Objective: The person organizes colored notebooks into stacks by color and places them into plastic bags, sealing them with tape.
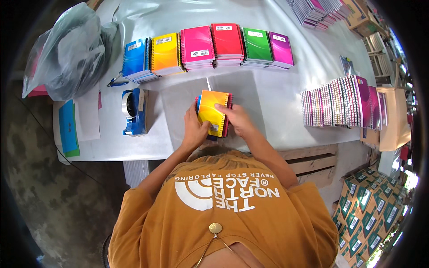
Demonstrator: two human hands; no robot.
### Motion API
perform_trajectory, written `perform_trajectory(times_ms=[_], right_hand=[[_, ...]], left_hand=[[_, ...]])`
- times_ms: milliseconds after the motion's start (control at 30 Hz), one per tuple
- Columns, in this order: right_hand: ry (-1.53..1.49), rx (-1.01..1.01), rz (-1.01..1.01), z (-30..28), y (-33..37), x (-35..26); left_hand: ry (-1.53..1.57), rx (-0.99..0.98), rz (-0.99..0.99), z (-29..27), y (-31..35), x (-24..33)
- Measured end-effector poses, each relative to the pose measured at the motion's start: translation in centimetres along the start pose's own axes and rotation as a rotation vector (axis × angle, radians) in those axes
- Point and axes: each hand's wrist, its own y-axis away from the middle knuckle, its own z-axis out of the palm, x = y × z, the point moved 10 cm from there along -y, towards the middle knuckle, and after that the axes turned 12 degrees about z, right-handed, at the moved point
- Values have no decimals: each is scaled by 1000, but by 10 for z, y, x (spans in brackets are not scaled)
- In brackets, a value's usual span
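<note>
Between my two hands is a small stack of spiral notebooks, a yellow one on top with blue and red edges showing from beneath. My left hand grips its left side and lower corner, fingers closed round it. On the right edge my right hand is closed too, its thumb lying across the yellow cover. Beyond them stands a row of notebook piles: blue, yellow, pink, red, green and purple. Under the held stack lies a greyish translucent sheet.
A blue tape dispenser stands left of my hands. Farther left are a bundle of clear plastic bags and flat blue and green sheets. At right, a long row of notebooks stands near cardboard boxes.
</note>
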Motion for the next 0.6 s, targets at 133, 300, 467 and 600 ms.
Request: perform_trajectory(times_ms=[133,300,467,600], right_hand=[[-33,-32,-367,25,25,-15],[168,-123,-841,37,79,-51],[247,-137,-636,22,34,-19],[335,-100,-601,16,20,-15]], left_hand=[[677,56,-191,-4,1,30],[698,-136,116,-18,4,60],[615,-127,78,19,1,19],[549,-337,73,40,-7,-11]])
